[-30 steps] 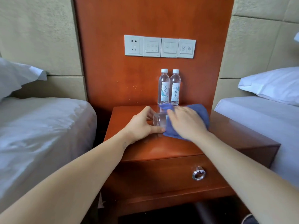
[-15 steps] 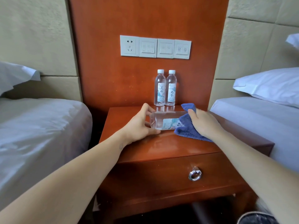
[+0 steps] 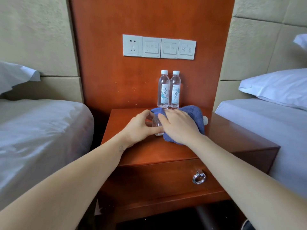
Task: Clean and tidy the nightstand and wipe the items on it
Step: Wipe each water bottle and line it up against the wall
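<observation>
Blue cloth (image 3: 194,117) is draped over a clear water bottle lying on its side (image 3: 157,124) on the nightstand's reddish-brown worktop (image 3: 149,150), with the right hand (image 3: 180,126) pressed palm-down on top of it. That hand's fingers (image 3: 163,116) are spread and curved over the cloth, wrapping it around the bottle's middle, so cloth and bottle are gripped together. The bottle's white cap (image 3: 205,120) pokes out past the cloth's right edge, and its clear base shows at the left.

The left hand (image 3: 141,128) cups that base end, thumb along the near side and the other fingers curled over the top, closed around the bottle and steadying it against the worktop. Both forearms reach in from the near edge and meet at the bottle, near the middle of the worktop.

Just behind the cloth, two more water bottles (image 3: 168,89) stand upright and touching each other against the wooden back panel (image 3: 108,63), both capped and full of clear water. A row of wall switches (image 3: 159,46) sits above them. Below the worktop, the drawer (image 3: 157,180) is closed, its ring pull (image 3: 199,177) hanging down. White-sheeted beds (image 3: 41,130) flank the nightstand on both sides.
</observation>
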Tool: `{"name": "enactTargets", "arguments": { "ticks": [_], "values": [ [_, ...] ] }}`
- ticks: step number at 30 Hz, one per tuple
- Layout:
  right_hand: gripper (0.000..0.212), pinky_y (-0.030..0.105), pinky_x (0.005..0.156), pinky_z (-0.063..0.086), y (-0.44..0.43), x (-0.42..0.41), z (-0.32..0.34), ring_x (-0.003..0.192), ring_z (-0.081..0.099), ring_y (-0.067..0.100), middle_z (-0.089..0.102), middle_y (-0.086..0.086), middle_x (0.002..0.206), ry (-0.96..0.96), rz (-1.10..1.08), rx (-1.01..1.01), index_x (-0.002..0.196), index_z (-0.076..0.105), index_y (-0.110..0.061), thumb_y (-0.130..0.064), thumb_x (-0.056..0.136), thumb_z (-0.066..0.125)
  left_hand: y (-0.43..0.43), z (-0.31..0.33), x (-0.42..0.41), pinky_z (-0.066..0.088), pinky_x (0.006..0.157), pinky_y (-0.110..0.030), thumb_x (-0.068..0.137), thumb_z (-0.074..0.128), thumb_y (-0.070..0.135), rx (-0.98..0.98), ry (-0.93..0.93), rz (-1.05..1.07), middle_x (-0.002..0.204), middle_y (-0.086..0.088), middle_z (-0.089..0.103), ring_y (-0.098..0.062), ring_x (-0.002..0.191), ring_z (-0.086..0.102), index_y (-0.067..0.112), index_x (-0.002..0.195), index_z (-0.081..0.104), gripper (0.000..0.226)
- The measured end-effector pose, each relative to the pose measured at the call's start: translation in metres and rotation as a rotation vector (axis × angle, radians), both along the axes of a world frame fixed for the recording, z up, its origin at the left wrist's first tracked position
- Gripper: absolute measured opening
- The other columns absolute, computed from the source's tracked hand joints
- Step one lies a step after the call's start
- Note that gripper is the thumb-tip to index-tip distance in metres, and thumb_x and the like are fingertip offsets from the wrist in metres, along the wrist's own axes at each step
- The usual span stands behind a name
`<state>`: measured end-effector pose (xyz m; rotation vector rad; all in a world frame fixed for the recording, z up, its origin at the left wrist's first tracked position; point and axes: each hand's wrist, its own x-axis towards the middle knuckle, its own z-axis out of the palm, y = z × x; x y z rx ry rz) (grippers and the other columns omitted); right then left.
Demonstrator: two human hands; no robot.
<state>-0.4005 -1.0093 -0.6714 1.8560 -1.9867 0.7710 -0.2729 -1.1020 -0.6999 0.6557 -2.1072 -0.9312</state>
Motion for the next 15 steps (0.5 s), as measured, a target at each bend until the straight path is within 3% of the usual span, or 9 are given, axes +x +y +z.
{"name": "enactTargets", "arguments": {
  "ticks": [4, 7, 9, 12, 15],
  "values": [
    [0.05, 0.041, 0.09, 0.045, 0.01, -0.07, 0.0, 0.106, 0.058, 0.033, 0.066, 0.013, 0.115, -0.189, -0.232, 0.161, 0.112, 0.062, -0.018, -0.041, 0.099, 0.02, 0.003, 0.0, 0.001, 0.054, 0.088, -0.032, 0.066, 0.089, 0.028, -0.016, 0.02, -0.065, 0.103, 0.007, 0.069, -0.012, 0.096, 0.065, 0.021, 0.095, 0.057, 0.044],
    [0.06, 0.043, 0.092, 0.044, 0.019, -0.097, -0.004, 0.106, 0.057, 0.033, 0.065, 0.014, 0.115, -0.272, -0.291, 0.21, 0.116, 0.061, -0.018, -0.051, 0.097, 0.014, 0.003, 0.001, 0.001, 0.053, 0.091, -0.034, 0.066, 0.089, 0.029, -0.03, 0.026, -0.077, 0.108, 0.009, 0.066, -0.013, 0.102, 0.063, 0.025, 0.095, 0.056, 0.044],
    [0.055, 0.04, 0.094, 0.04, 0.024, -0.102, -0.007, 0.111, 0.055, 0.033, 0.062, 0.016, 0.12, -0.305, -0.305, 0.228, 0.125, 0.056, -0.014, -0.044, 0.103, 0.016, 0.003, 0.001, 0.0, 0.053, 0.091, -0.036, 0.066, 0.088, 0.032, -0.032, 0.004, -0.069, 0.108, 0.01, 0.065, -0.012, 0.102, 0.062, 0.028, 0.093, 0.054, 0.044],
    [0.048, 0.044, 0.104, 0.036, 0.032, -0.107, -0.011, 0.123, 0.05, 0.034, 0.058, 0.008, 0.132, -0.394, -0.283, 0.235, 0.141, 0.042, -0.024, -0.047, 0.103, 0.023, 0.004, 0.002, 0.0, 0.054, 0.089, -0.036, 0.066, 0.088, 0.034, -0.043, -0.019, -0.056, 0.105, 0.01, 0.063, -0.011, 0.101, 0.062, 0.029, 0.093, 0.051, 0.045],
    [0.042, 0.044, 0.096, 0.044, 0.028, -0.112, -0.013, 0.112, 0.056, 0.035, 0.064, 0.009, 0.116, -0.474, -0.344, 0.131, 0.125, 0.054, -0.017, -0.047, 0.1, 0.038, 0.008, 0.003, -0.001, 0.052, 0.081, -0.026, 0.069, 0.087, 0.034, -0.07, -0.033, -0.034, 0.102, 0.011, 0.061, -0.011, 0.099, 0.061, 0.028, 0.092, 0.049, 0.045]
  ]
}}
